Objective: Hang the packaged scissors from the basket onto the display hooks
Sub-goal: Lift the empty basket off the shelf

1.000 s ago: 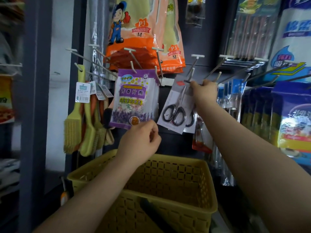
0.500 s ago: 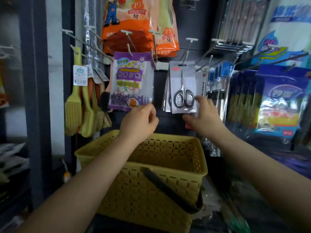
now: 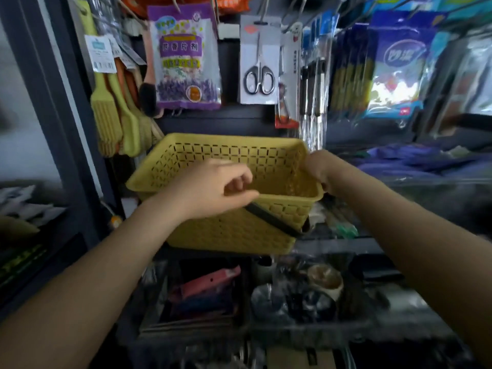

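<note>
A packaged pair of scissors [image 3: 259, 59] hangs straight on a display hook [image 3: 263, 9] at the top middle, with more carded packs behind it. Below it stands the yellow perforated basket [image 3: 226, 141] with a black handle [image 3: 274, 222] folded down over its near side. No package shows in the part of its inside that I can see. My left hand [image 3: 210, 187] hovers over the near rim with loosely curled fingers and holds nothing. My right hand [image 3: 318, 166] grips the basket's right rim.
A purple sachet pack [image 3: 186, 57] and yellow-green brushes [image 3: 117, 110] hang to the left of the scissors. Blue packs [image 3: 394, 65] and carded tools [image 3: 311, 83] hang to the right. A dark upright post [image 3: 53, 102] stands at the left. Cluttered bins [image 3: 266, 294] lie below the basket.
My right hand let go of the hung scissors pack and dropped to the basket's right rim. My left hand lowered to the near rim. The view tilted downward.
</note>
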### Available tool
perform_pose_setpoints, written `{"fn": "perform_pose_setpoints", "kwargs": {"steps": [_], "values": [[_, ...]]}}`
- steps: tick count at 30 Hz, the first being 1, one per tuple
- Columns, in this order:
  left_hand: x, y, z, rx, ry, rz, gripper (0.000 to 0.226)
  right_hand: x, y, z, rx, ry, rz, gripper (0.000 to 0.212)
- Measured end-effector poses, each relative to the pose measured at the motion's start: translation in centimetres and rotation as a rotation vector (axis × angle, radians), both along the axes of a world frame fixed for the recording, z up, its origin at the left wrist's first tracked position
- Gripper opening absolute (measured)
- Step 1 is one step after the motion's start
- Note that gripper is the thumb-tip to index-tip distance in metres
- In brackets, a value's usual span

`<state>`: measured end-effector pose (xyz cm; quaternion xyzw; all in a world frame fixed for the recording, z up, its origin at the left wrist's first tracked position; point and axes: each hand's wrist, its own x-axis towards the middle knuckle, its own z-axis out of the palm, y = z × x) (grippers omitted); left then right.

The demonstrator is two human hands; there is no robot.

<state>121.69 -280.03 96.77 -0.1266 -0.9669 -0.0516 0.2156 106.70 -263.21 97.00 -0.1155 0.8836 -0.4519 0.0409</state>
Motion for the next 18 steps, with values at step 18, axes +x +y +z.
{"fn": "perform_pose_setpoints", "kwargs": {"steps": [18], "values": [[8.7,20.9,-9.8,-0.308,0.078,-0.388,0.022,13.3,25.4,-9.8,-0.189,0.191,-0.218,0.016]]}}
